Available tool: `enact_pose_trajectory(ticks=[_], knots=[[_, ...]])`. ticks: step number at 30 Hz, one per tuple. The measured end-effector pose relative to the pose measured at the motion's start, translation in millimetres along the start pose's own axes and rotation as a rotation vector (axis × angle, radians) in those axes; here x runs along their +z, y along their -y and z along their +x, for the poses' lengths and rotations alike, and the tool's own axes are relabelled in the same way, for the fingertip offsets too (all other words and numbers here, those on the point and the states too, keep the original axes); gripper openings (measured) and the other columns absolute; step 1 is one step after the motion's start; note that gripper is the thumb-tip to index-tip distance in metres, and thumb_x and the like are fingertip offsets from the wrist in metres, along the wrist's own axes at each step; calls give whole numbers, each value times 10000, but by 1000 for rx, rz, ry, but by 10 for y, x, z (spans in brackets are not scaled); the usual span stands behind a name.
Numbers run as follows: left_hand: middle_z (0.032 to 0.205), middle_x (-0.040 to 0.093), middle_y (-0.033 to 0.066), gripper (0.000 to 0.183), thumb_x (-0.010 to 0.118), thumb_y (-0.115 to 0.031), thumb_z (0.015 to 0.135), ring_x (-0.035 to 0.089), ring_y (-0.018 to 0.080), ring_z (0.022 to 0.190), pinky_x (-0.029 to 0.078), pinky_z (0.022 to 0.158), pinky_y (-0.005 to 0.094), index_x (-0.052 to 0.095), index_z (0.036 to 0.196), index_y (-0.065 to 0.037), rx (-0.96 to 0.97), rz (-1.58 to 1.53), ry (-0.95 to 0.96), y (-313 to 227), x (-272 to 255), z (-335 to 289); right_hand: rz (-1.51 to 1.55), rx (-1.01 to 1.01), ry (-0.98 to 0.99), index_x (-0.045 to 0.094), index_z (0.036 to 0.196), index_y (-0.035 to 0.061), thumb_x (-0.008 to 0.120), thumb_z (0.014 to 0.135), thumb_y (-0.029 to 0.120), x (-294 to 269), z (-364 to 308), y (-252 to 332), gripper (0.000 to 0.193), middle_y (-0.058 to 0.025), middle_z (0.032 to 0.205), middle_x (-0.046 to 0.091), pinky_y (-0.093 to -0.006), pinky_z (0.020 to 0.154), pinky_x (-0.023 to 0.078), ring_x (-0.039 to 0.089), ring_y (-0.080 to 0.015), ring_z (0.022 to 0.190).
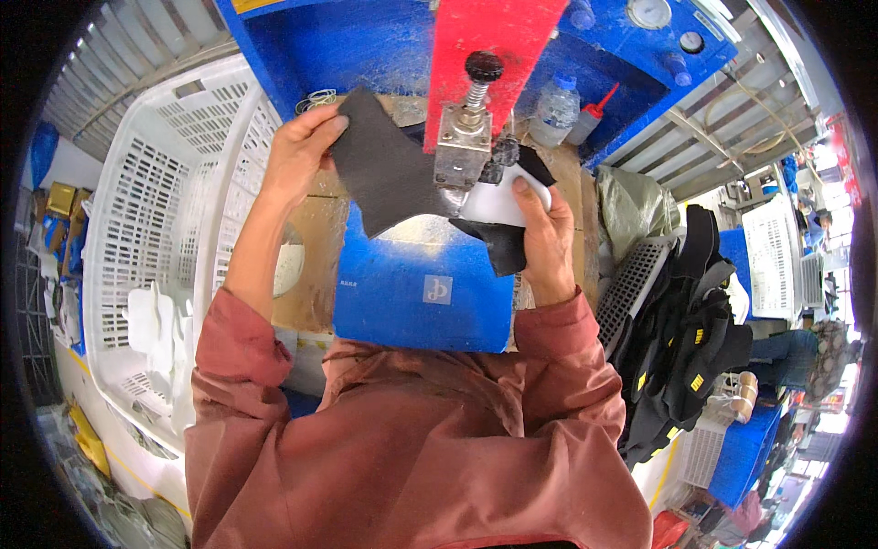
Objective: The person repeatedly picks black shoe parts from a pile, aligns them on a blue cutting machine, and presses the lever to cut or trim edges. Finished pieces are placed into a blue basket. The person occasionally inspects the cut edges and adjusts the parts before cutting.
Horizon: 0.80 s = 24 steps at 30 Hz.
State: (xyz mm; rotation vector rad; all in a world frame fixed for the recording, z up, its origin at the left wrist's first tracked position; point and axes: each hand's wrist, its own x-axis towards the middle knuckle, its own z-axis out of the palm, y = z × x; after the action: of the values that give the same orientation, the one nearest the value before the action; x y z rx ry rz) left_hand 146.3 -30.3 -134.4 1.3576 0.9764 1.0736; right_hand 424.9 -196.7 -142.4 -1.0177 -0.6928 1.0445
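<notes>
My left hand (300,154) pinches the upper left corner of a black sheet of material (382,169), which is cut in a curved outline. Under the machine's metal head (462,151), the sheet's right side meets a smooth white curved piece (501,199). My right hand (549,240) is closed on this white piece, thumb on top. Black material also shows above and below the white piece, beside my right fingers. Whether it is all one sheet is hidden by the head. A black knob (484,66) and a spring sit above the head on a red arm (485,32).
A blue machine plate (421,306) lies below my hands. At left stands a white basket (165,119) with white pieces (155,320) inside. Black pieces (681,352) are heaped by a dark crate (636,284) at right. A water bottle (554,112) stands behind the head.
</notes>
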Motion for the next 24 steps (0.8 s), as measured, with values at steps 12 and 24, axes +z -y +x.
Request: enact_pose_trajectory(ticks=[12,24], knots=[[907,713,-52,214,650,-162,988,567,20,667,425,542,191,730,1173,-92,-1,52,96,-160,371,225,-24,-73,-90,699,1118,39,696,970,207,-190,-25,106,223,-10,1008,715,-240,772,513,642,-86,867],[940,721,56,348,700,-183,948,658,93,702,590,621,258,671,1225,26,-58,2,156,-230,542,321,-16,-39,-102,690,1149,32,683,971,182,-449,50,101,233,-21,1046,711,-254,811,510,646,-101,894]])
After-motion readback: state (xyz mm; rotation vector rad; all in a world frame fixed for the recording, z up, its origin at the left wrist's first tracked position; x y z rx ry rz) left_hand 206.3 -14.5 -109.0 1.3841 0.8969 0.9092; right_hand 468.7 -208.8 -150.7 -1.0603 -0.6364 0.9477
